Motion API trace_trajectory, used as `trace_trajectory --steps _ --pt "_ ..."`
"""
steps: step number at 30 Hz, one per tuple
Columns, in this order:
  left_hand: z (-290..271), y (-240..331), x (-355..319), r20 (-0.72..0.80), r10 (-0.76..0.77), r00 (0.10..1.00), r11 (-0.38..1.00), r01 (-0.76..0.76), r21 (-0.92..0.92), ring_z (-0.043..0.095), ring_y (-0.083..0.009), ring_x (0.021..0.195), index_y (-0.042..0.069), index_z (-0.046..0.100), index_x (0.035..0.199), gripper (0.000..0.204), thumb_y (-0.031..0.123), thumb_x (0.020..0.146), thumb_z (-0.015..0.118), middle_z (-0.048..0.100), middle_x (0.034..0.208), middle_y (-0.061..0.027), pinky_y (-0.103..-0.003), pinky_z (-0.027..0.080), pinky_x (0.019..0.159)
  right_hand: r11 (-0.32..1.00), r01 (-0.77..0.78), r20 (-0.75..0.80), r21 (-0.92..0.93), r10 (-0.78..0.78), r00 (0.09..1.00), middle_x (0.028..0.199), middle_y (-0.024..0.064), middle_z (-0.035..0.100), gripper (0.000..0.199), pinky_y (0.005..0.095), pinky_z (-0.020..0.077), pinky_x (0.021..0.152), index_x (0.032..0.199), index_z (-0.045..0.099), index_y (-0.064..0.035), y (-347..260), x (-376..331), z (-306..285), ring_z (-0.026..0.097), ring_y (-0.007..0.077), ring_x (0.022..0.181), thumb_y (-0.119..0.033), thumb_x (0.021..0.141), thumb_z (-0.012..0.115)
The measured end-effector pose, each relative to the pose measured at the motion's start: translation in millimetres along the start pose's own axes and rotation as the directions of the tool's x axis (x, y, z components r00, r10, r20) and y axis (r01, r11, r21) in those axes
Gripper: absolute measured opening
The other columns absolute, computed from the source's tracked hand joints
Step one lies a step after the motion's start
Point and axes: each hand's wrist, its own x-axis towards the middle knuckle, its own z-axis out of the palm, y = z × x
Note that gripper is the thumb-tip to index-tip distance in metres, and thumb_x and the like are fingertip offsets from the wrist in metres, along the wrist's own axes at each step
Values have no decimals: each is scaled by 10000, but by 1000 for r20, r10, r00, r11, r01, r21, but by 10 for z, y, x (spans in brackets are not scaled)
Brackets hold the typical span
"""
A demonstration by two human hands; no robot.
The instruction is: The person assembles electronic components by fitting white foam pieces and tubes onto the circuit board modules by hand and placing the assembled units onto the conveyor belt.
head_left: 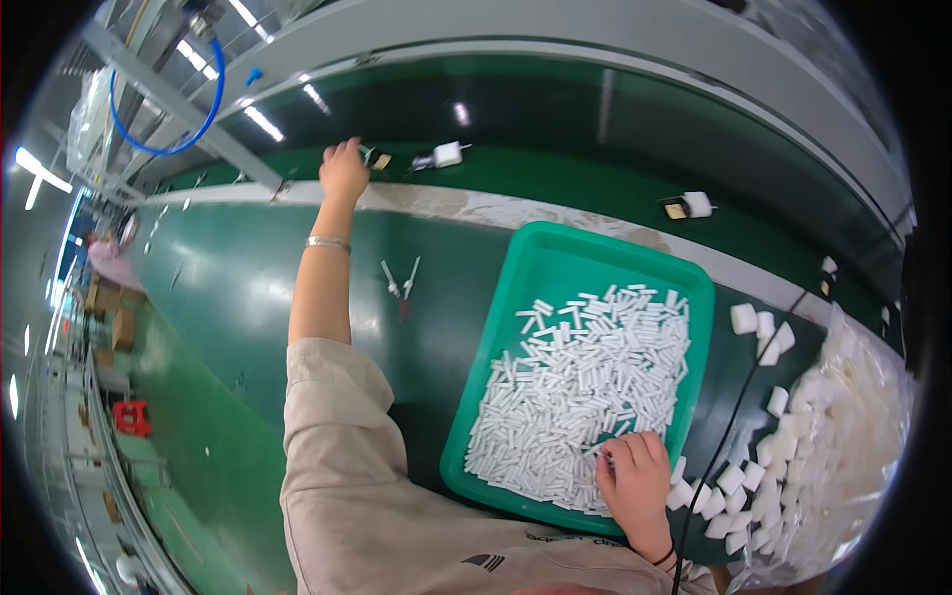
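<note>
White short tubes (585, 377) lie heaped in a green plastic tray (565, 260) on the bench (446, 327). The right hand (638, 481) is the nearer to them, over the tray's lower right corner; one tube lies just left of its fingertips, long axis slightly tilted, one end toward the grip. Thumb and forefinger are drawn close together there; whether they pinch that tube cannot be told. The left hand (344, 171), well apart, reaches to the green strip (555, 183) behind the bench. A small dark-and-tan component (379, 159) lies just right of its grip, long axis slanting down to the right; whether the fingers hold it cannot be told.

Counts: one tray; tubes beyond counting; three larger components on the strip, the second and third with white blocks; two thin white leads (401, 281) left of the tray; one clear plastic bag (861, 397) at right, blocks around it uncounted.
</note>
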Motion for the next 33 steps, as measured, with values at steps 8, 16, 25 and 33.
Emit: trace_trajectory --steps 8,16,25,33 --pt "135 213 -27 282 277 919 899 -352 262 520 -191 942 209 517 1095 277 182 825 461 551 969 1 -363 461 707 999 43 -111 -5 -43 993 820 1 544 138 312 390 671 730 524 -111 57 -80 17 497 188 847 -100 638 625" --pt "-778 781 -217 230 -110 967 378 255 -890 579 -163 756 28 527 950 295 196 748 659 579 910 -54 -270 494 620 900 -52 -303 432 199 932 759 76 559 138 310 428 590 810 626 -51 99 -97 -103 531 249 657 -10 678 629" --pt "-1796 2448 -1940 456 681 573 -292 783 -549 590 -200 826 42 428 1085 288 244 884 469 534 1048 -127 -299 528 641 725 -80 -334 684 410 849 772 109 598 145 264 435 631 824 626 7 133 -125 -153 567 203 685 58 690 604" --pt "-1997 2568 -2409 403 726 558 -268 768 -582 558 -155 888 49 433 1092 443 224 748 649 532 1021 -93 -298 535 648 532 -43 -251 846 467 848 813 82 561 140 221 442 655 865 604 17 140 -219 -108 553 129 727 27 726 619"
